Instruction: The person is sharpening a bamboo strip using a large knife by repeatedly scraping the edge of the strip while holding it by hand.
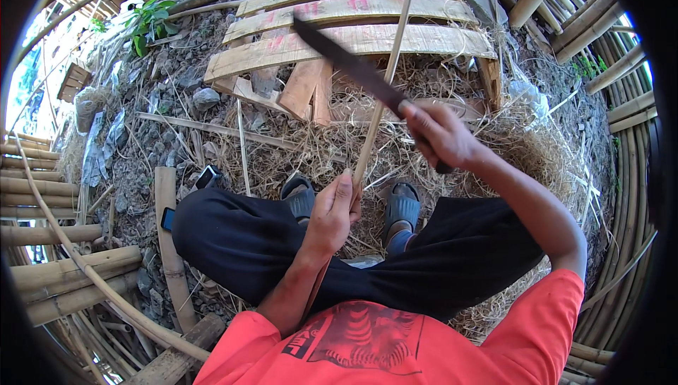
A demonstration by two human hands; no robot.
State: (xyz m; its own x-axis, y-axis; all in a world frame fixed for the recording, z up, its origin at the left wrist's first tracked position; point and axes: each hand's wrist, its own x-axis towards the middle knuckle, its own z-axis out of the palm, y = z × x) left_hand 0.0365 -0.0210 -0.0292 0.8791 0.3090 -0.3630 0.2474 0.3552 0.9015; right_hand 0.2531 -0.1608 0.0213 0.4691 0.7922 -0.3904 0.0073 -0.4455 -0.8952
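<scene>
My left hand (332, 213) is closed around the lower part of a long, thin bamboo strip (387, 78), which slants up and away from me. In my right hand (441, 134) is a machete (349, 62) with a dark, worn blade, gripped by its handle. The blade points up and to the left and overlaps the strip in this view; whether the two touch, I cannot tell. Beyond both hands stands a low slatted wooden bench (353, 9) of pale planks, and the strip's far end reaches over it.
Curled shavings (452, 78) litter the ground around my sandals (402, 208). Bamboo poles (625, 103) line the right side, and more poles (78, 272) lie at left. A phone (167, 219) is beside my left knee. Rocks (206, 97) and a green plant (152, 23) are at upper left.
</scene>
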